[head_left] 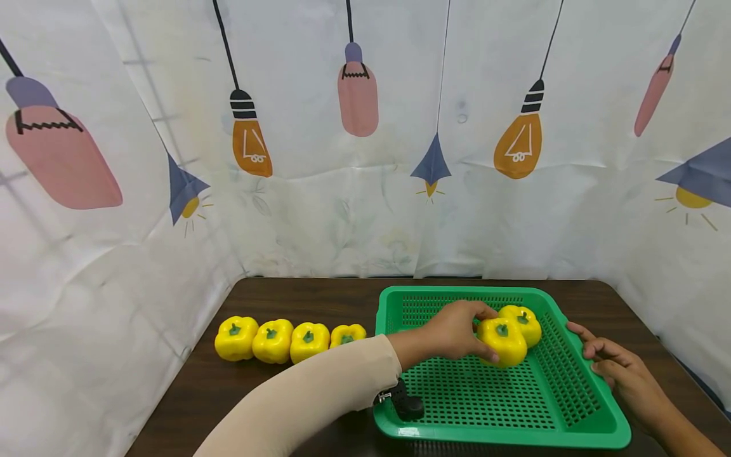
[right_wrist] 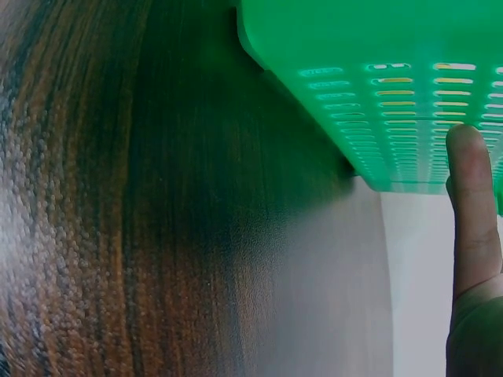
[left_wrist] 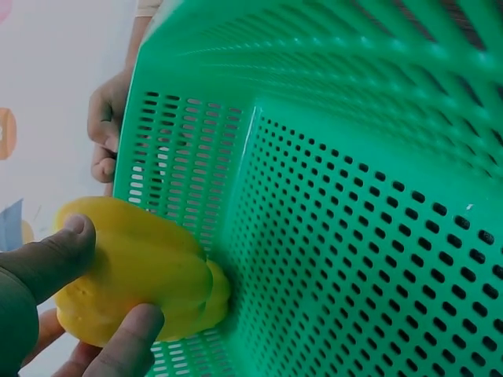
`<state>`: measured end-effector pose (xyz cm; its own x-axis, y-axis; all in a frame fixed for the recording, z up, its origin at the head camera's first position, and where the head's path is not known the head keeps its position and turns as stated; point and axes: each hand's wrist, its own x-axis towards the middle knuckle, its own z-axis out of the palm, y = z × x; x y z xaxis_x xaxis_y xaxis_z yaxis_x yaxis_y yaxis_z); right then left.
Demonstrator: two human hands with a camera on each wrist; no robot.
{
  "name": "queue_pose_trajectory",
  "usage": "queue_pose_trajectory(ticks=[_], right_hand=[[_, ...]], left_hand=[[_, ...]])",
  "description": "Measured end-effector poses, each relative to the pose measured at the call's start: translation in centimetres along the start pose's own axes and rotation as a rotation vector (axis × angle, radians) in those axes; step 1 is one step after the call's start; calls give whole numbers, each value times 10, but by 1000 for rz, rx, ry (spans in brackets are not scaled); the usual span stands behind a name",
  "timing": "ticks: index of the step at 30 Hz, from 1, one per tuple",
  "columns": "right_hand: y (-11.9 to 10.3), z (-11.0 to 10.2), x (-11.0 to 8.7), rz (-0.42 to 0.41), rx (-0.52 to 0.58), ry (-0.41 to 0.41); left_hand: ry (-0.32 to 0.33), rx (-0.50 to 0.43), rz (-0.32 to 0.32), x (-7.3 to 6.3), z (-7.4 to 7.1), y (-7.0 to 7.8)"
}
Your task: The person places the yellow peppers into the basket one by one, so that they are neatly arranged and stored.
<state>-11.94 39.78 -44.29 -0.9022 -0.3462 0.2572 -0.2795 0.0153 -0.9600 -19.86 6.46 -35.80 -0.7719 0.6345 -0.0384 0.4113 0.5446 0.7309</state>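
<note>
In the head view my left hand (head_left: 457, 330) grips a yellow bell pepper (head_left: 504, 343) over the right part of a green perforated basket (head_left: 462, 435). Thumb and fingers are spread round its sides in the left wrist view, where the yellow bell pepper (left_wrist: 134, 271) shows close up. Just behind it, another yellow bell pepper (head_left: 522, 324) sits in the basket. My right hand (head_left: 628, 374) touches the basket's right side from outside, its fingers loosely bent. The right wrist view shows one straight finger (right_wrist: 471, 188) against the slotted wall.
Several yellow bell peppers (head_left: 271, 341) stand in a row on the dark wooden table (head_left: 308, 295), left of the basket; my left sleeve partly covers the last one. A curtain (head_left: 308, 216) printed with lamps hangs behind and beside the table.
</note>
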Motion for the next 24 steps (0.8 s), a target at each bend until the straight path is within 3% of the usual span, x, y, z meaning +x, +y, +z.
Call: queue_pose_trajectory(ticks=[5,10,16,24], right_hand=[[0,-1,1,-10,32,-13],[0,0,0,0,-35,20],[3,-2,-1,-15,20,0],[6,-4,-2,-5,-73,16]], left_hand=[[6,16,-10,3,3,2],[8,34,-12,7,9,1],[14,43,-4,9,13,2],[1,65,-17,11,20,6]])
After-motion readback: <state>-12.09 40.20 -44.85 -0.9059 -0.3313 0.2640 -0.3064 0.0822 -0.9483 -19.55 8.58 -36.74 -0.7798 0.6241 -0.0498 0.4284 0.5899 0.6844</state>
